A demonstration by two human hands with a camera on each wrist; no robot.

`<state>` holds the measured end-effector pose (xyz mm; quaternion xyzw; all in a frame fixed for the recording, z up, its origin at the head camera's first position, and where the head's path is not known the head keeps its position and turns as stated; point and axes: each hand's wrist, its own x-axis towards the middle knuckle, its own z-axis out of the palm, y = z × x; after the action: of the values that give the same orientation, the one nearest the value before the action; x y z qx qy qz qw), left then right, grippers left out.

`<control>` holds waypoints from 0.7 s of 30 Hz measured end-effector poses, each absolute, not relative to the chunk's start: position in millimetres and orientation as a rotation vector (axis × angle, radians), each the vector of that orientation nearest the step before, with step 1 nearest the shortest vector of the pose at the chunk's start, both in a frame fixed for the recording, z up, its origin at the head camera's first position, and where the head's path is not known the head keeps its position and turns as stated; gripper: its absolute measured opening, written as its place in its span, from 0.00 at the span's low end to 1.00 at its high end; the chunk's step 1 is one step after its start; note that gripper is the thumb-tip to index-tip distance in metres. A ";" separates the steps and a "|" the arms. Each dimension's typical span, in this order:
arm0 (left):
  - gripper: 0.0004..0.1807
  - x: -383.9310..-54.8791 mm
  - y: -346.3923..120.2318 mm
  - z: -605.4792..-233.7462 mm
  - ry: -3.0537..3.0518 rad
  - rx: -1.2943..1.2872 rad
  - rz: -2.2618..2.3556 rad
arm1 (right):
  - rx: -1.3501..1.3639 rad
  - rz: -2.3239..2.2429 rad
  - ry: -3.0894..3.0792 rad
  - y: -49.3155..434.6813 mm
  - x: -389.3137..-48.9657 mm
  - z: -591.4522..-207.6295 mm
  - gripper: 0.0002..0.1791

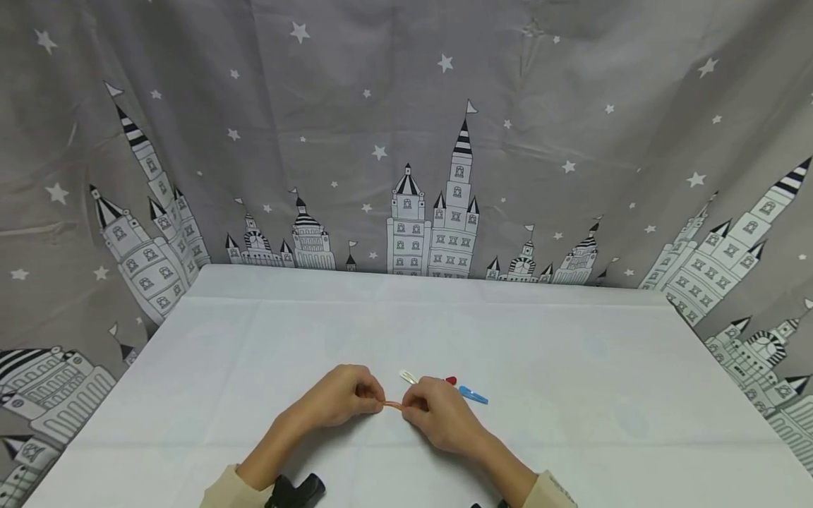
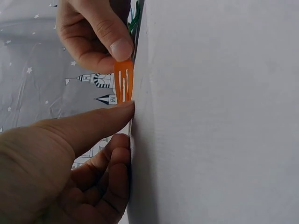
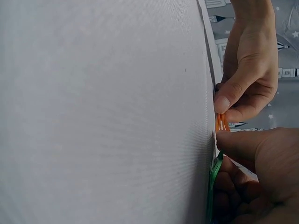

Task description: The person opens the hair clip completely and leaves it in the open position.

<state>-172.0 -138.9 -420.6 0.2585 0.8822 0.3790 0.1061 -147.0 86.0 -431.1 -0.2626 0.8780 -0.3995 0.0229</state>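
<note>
An orange snap hair clip is stretched between the two hands, low over the white tabletop. My left hand pinches one end between thumb and fingers. The other end is pinched by my right hand. In the left wrist view the orange clip shows its slotted middle between the two thumbs. Close to the right hand's curled fingers, a green hair clip appears in the right wrist view; in the head view that hand hides it.
Just beyond the right hand lie a white hair clip, a red hair clip, partly hidden, and a blue hair clip. A white cloth covers the table. Behind it hangs a grey curtain printed with castles and stars.
</note>
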 end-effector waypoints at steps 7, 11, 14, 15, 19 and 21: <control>0.02 -171.6 -138.5 -421.9 2.602 0.771 1.120 | -0.808 -1.243 2.716 85.7 -146.2 -430.2 0.05; 0.02 -172.3 -137.9 -421.9 2.600 0.780 1.126 | -0.798 -1.251 2.715 85.3 -146.7 -431.3 0.04; 0.02 -171.8 -137.8 -420.8 2.607 0.774 1.130 | -0.781 -1.263 2.715 85.2 -147.1 -432.1 0.03; 0.02 -171.5 -137.8 -420.4 2.611 0.769 1.130 | -0.777 -1.270 2.714 85.2 -147.2 -432.3 0.03; 0.02 -170.9 -137.6 -419.4 2.604 0.746 1.157 | -0.759 -1.313 2.701 85.5 -147.6 -432.9 0.03; 0.02 -170.6 -137.4 -419.3 2.591 0.741 1.185 | -0.750 -1.335 2.694 85.6 -148.0 -433.5 0.03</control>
<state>-170.6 -137.4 -419.3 0.2506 0.8757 0.4007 0.0988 -148.0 85.6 -433.5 -0.2420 0.8692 -0.4306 0.0213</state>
